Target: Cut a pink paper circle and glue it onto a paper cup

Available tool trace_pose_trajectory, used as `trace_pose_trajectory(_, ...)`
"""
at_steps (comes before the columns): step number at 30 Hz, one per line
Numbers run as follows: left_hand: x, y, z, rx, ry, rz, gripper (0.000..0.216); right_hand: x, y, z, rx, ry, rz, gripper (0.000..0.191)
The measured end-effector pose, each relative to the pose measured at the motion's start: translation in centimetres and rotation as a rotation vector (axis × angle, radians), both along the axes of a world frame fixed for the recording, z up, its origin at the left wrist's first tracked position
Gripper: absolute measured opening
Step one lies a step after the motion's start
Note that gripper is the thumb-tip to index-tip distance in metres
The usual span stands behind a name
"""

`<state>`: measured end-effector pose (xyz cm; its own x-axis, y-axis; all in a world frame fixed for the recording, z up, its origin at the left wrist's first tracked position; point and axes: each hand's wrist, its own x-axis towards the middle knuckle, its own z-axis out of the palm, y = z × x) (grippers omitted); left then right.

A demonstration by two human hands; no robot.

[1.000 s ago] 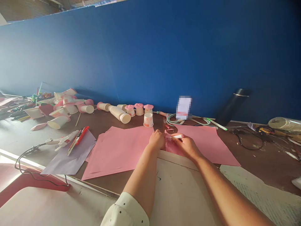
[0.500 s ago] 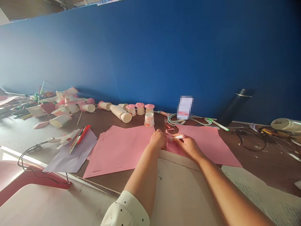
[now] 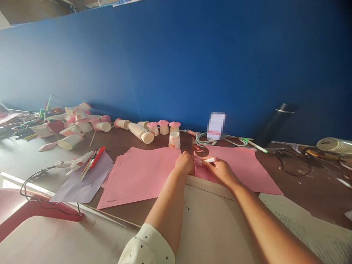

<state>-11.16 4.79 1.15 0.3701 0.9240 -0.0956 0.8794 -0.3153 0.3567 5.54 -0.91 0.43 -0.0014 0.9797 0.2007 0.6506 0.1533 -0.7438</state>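
My right hand (image 3: 221,171) pinches a white marker (image 3: 211,160), tilted, over the pink paper in front of me. Beside it on the left, my left hand (image 3: 184,162) is closed, resting at the right edge of a stack of pink paper sheets (image 3: 140,176); its fingertips are hidden, so what they hold cannot be made out. To the right of my right hand lies another pink sheet (image 3: 250,168). Just beyond my left hand stands an upside-down paper cup (image 3: 174,140), and small pink scraps (image 3: 198,149) lie nearby.
Behind are paper cups with pink tops (image 3: 164,127) and a stack of nested cups (image 3: 140,132). Leftward lie a glue gun (image 3: 74,161), a red utility knife (image 3: 93,161) and more cups (image 3: 70,141). A black bottle (image 3: 276,124) leans against the blue wall (image 3: 176,62).
My hands and the marker stay almost exactly where they were. Only a slight shift of the camera view shows.
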Motion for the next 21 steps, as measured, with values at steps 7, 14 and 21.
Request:
trace_pose_trajectory(7, 0.00, -0.07, 0.05, -0.001, -0.022, 0.000, 0.043, 0.25, 0.30, -0.38, -0.016, -0.006, 0.001, 0.029)
trace_pose_trajectory(14, 0.09, 0.23, -0.34, 0.019, 0.000, -0.023, 0.044, 0.33, 0.28, -0.30, 0.003, -0.051, 0.004, 0.026)
trace_pose_trajectory(21, 0.12, 0.64, -0.64, 0.017, 0.031, -0.028, 0.045, 0.52, 0.33, -0.50, 0.020, -0.039, 0.023, 0.026)
